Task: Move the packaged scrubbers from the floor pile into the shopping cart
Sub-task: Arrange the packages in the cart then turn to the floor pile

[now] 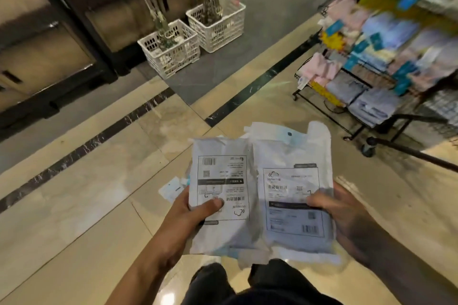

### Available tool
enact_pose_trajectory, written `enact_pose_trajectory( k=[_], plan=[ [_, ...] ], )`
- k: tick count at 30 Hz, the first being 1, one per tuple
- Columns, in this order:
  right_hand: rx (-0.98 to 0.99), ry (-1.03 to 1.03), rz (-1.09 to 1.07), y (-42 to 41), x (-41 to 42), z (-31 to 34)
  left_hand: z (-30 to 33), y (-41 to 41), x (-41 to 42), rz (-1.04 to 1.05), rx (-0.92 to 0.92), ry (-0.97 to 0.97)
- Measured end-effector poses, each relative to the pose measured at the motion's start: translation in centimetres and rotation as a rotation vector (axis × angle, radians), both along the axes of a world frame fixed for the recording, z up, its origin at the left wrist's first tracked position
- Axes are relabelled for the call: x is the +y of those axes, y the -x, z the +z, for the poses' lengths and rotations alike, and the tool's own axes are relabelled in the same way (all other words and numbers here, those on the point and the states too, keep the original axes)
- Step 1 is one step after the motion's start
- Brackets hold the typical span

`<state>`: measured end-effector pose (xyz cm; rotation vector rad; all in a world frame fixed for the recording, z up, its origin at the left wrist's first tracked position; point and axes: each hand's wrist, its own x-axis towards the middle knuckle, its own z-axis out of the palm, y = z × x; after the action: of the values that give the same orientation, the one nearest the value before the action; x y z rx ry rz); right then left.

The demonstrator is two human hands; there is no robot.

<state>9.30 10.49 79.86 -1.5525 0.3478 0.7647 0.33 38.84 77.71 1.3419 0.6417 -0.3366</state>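
Both hands have a firm grip on flat white packages held above the pale tiled floor [81, 205]. At about seven o'clock from the middle of the view, the left hand [188, 215] closes on the left package [220, 181], thumb pressed on its printed label and fingers curled behind its edge. At about five o'clock, the right hand [347, 215] closes on the right package [292, 181], thumb on the dark band of its label, fingers hidden underneath. The two packages lie side by side, their inner edges touching or overlapping, and more white packaging shows beneath them. A further small white packet [171, 190] peeks out just left of the left hand; whether it is held or on the floor cannot be told. At two to three o'clock stands a black wire cart [406, 146] on castors, stacked with folded cloths. At eleven to twelve o'clock two white plastic baskets [218, 30] sit on a dark mat, holding metal poles. The person's dark trousers show at six o'clock.
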Motion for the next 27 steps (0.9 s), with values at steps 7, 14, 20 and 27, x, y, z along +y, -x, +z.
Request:
enact_pose_trajectory(
  k=[7,14,20,27],
  plan=[
    [-0.122,0.020,-0.227,1.9,2.2,3.3,1.8,-4.7,3.2,-0.236,-0.110,0.010],
    [-0.146,0.027,-0.462,6.6,3.5,5.8,3.0,-8.4,4.2,-0.452,-0.125,0.059],
    [-0.142,0.035,-0.681,10.8,0.1,7.0,3.4,-10.0,-1.1,-0.604,-0.143,0.111],
    [-0.127,0.047,-0.873,14.0,-7.2,7.1,3.5,-9.9,-10.0,-0.702,-0.125,0.128]
  ],
)
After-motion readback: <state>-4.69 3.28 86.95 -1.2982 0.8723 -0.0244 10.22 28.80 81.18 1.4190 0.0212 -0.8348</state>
